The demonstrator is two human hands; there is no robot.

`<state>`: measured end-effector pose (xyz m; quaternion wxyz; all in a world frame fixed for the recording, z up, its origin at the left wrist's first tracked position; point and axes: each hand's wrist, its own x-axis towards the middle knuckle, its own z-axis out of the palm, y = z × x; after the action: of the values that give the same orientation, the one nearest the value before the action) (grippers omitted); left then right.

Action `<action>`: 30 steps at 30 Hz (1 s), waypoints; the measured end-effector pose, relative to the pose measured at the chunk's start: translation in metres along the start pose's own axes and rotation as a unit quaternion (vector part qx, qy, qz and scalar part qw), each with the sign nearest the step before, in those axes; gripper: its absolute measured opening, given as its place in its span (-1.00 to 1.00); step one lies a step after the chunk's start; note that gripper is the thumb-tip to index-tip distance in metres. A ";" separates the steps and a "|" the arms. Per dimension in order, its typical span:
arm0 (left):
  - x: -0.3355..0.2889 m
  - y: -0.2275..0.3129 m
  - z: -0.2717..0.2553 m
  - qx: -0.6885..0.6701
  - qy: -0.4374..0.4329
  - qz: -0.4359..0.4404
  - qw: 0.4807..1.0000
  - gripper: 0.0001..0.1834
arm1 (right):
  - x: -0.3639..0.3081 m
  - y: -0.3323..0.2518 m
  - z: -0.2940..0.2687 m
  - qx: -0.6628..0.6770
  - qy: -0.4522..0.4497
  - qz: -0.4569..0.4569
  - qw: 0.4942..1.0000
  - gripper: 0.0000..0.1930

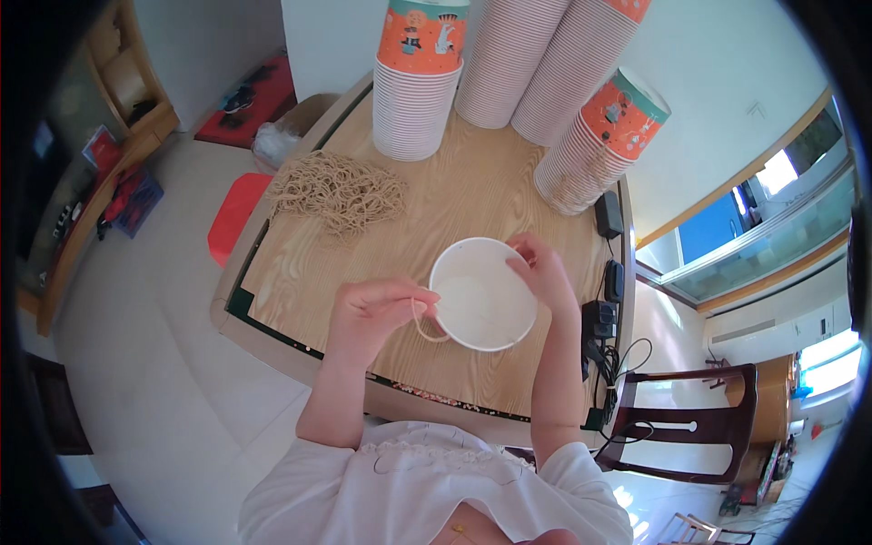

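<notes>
A white paper bucket (pixel 483 304), its open mouth facing up, is held over the table in front of me. My right hand (pixel 545 271) grips the bucket's far right rim, thumb on the inside and fingers outside. At the left rim, my left hand (pixel 374 312) is closed in a pinch on a thin beige cord (pixel 420 327), which hangs in a loop beside the bucket's wall. Whether the cord passes through the wall is too small to tell. A tangled heap of similar cords (pixel 338 193) lies on the table's far left.
Tall stacks of nested paper buckets (pixel 413 109) stand along the table's far side, one stack (pixel 590 154) leaning at the right. Black adapters and cables (pixel 599 320) line the right edge of the wooden table (pixel 300 282). A dark chair (pixel 690 422) and a red stool (pixel 238 218) flank it.
</notes>
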<state>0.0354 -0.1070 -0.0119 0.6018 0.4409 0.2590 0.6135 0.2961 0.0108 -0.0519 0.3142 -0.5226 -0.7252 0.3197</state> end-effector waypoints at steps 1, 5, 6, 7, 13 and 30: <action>-0.002 0.000 0.000 0.063 0.060 0.057 0.995 -0.82 | -0.006 -0.005 0.003 -0.001 -0.004 -0.006 1.000 -0.75; -0.003 0.000 -0.008 0.365 0.155 0.206 0.895 -0.83 | -0.063 -0.021 0.004 -0.096 -0.037 0.084 0.991 -0.75; -0.004 0.000 -0.007 0.364 0.159 0.204 0.895 -0.83 | -0.082 -0.027 0.001 -0.079 -0.054 0.113 0.989 -0.74; -0.004 -0.003 -0.003 0.351 0.105 0.146 0.919 -0.85 | -0.098 -0.031 -0.003 -0.063 -0.068 0.147 0.985 -0.74; 0.002 -0.019 0.039 0.447 -0.034 0.162 0.879 -0.90 | -0.124 -0.071 0.006 0.104 0.112 -0.049 0.987 -0.71; 0.005 -0.039 0.045 0.485 -0.021 0.118 0.866 -0.80 | -0.111 -0.062 0.037 0.308 0.015 -0.010 0.951 -0.89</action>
<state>0.0938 -0.1058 -0.0220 0.2407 0.7171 0.4573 0.4676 0.2608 -0.1165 -0.0390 0.4736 -0.3982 -0.5918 0.5166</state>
